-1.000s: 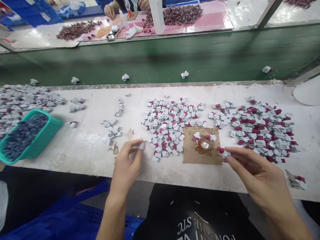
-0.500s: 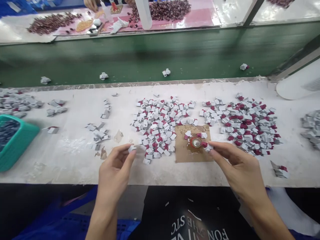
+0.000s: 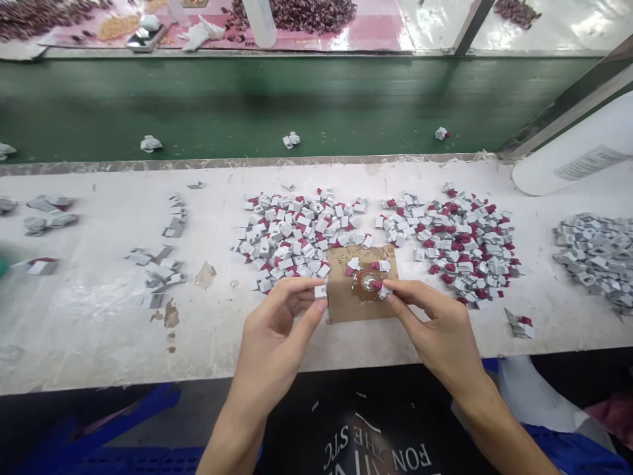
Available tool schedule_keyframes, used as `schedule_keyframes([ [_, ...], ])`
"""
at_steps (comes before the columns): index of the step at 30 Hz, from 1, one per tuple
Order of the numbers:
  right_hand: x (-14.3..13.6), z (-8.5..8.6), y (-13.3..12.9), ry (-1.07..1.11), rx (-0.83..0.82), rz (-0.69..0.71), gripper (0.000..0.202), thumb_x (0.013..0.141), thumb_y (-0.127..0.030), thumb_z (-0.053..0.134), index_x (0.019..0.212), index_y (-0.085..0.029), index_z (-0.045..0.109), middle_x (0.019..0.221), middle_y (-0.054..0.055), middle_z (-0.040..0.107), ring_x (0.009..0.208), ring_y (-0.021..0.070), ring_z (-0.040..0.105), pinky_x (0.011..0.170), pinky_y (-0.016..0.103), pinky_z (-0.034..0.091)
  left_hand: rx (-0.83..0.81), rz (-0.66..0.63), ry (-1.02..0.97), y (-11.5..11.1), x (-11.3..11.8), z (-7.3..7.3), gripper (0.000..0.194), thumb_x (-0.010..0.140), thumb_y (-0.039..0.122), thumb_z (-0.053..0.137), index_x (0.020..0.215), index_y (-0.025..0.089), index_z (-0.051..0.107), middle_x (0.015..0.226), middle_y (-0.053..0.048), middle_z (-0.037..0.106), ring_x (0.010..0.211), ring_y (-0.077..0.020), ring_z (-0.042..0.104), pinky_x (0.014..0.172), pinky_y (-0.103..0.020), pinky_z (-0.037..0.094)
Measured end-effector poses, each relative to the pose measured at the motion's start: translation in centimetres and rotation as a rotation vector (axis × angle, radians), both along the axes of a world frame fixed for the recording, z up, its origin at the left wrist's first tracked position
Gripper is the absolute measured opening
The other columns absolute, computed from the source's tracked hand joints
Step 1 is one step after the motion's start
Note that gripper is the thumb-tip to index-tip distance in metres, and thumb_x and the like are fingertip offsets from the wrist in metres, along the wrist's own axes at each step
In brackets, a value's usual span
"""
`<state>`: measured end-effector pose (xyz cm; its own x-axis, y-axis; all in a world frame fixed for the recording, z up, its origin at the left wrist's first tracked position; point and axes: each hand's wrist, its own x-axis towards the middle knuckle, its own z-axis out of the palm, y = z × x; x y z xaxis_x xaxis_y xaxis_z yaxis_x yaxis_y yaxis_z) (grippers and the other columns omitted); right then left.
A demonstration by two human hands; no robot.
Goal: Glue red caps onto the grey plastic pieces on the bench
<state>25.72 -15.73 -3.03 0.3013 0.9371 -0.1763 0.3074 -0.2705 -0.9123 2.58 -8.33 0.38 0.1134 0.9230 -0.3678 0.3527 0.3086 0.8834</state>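
Note:
Between thumb and fingers, my left hand (image 3: 277, 330) pinches a small white block (image 3: 320, 291) at the left edge of a brown cardboard square (image 3: 341, 310). My right hand (image 3: 435, 323) pinches a small white and dark-red piece (image 3: 384, 291) over the cardboard. Its red end is by a small round dish (image 3: 368, 282) with a pale, shiny middle. Two more white and red pieces, one of them a loose piece (image 3: 381, 266), lie on the cardboard behind the dish. A pile of white and red pieces (image 3: 297, 231) lies behind my left hand, and another pile (image 3: 467, 237) behind my right.
A green belt (image 3: 208, 99) runs behind the white table (image 3: 99, 330), carrying several spaced small pieces. Grey pieces (image 3: 593, 257) are heaped at far right, with several loose grey ones (image 3: 161, 267) at left. A white cylinder (image 3: 573, 155) and metal post stand at back right.
My left hand has moved right with the white block, up to the cardboard. My right hand keeps its piece beside the dish. The whole view has shifted right.

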Motion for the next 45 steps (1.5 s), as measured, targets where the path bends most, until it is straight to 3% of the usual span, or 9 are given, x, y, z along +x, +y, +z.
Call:
schedule_keyframes([
  [6,0.5,0.8,0.2,0.287,-0.070,-0.128,0.014,0.104,-0.041,0.090,0.114,-0.034,0.096,0.119,0.004,0.095,0.110,0.0318,0.093,0.097,0.046,0.079,-0.110,-0.081,-0.182,0.8,3.1,-0.9,0.014,0.103,0.037,0.085,0.114,0.028,0.087,0.114,-0.006,0.090,0.105,-0.0249,0.088,0.097,-0.040,0.076],
  [15,1.1,0.1,0.7,0.656,-0.035,-0.232,0.017,0.099,-0.046,0.098,0.115,-0.040,0.097,0.116,0.002,0.095,0.105,0.0266,0.093,0.102,0.043,0.078,-0.265,-0.178,-0.491,1.6,6.8,-1.5,0.013,0.108,0.032,0.083,0.119,0.024,0.085,0.117,-0.008,0.092,0.110,-0.0258,0.091,0.104,-0.041,0.077],
  [23,1.2,0.2,0.7,0.542,-0.031,-0.218,0.014,0.102,-0.040,0.094,0.116,-0.036,0.098,0.119,0.005,0.095,0.111,0.0283,0.092,0.100,0.042,0.078,-0.219,-0.213,-0.455,1.7,7.2,-2.1,0.011,0.109,0.030,0.082,0.118,0.025,0.086,0.118,-0.007,0.090,0.110,-0.0239,0.088,0.103,-0.037,0.075],
  [28,1.2,0.4,1.4,0.472,0.043,-0.153,0.012,0.105,-0.032,0.090,0.115,-0.035,0.098,0.115,0.005,0.095,0.107,0.0261,0.093,0.095,0.035,0.078,-0.085,-0.325,-0.312,2.5,6.7,-1.4,0.011,0.112,0.031,0.077,0.119,0.030,0.086,0.119,-0.005,0.084,0.111,-0.0238,0.083,0.099,-0.037,0.072],
  [32,1.8,0.8,2.9,0.451,0.097,-0.098,0.015,0.108,-0.033,0.087,0.119,-0.036,0.097,0.113,0.005,0.095,0.103,0.0254,0.093,0.090,0.037,0.078,-0.068,-0.429,-0.221,4.8,6.6,-0.4,0.013,0.113,0.032,0.073,0.120,0.031,0.084,0.121,-0.005,0.083,0.111,-0.0246,0.082,0.097,-0.039,0.070],
  [36,4.4,0.8,6.9,0.352,0.049,0.082,0.021,0.107,-0.039,0.087,0.125,-0.034,0.096,0.112,0.006,0.094,0.097,0.0257,0.091,0.086,0.041,0.078,-0.098,-0.502,-0.213,9.1,7.5,-0.3,0.013,0.109,0.033,0.074,0.119,0.028,0.080,0.111,-0.006,0.085,0.104,-0.0260,0.084,0.087,-0.038,0.069],
  [39,6.9,-0.8,13.1,0.084,-0.026,0.091,0.034,0.106,-0.036,0.083,0.137,-0.027,0.092,0.124,0.010,0.092,0.097,0.0269,0.088,0.087,0.045,0.077,-0.047,-0.450,-0.039,14.0,9.1,-1.1,0.013,0.105,0.028,0.077,0.117,0.024,0.080,0.105,-0.006,0.086,0.094,-0.0259,0.083,0.080,-0.036,0.065],
  [42,8.7,-3.9,21.1,-0.172,-0.050,-0.039,0.038,0.104,-0.017,0.070,0.138,-0.019,0.088,0.147,0.016,0.084,0.116,0.0315,0.083,0.110,0.054,0.068,0.098,-0.310,0.256,19.7,11.6,-3.2,0.009,0.096,0.013,0.080,0.102,0.020,0.080,0.109,-0.008,0.085,0.100,-0.0252,0.080,0.089,-0.036,0.064],
  [45,9.2,-6.9,28.1,-0.264,-0.077,-0.086,0.034,0.102,-0.012,0.072,0.133,-0.015,0.085,0.160,0.021,0.074,0.144,0.0390,0.070,0.130,0.062,0.051,0.109,-0.245,0.357,24.8,14.3,-6.2,0.012,0.097,0.005,0.080,0.098,0.016,0.078,0.114,-0.010,0.083,0.113,-0.0256,0.078,0.107,-0.039,0.062],
])
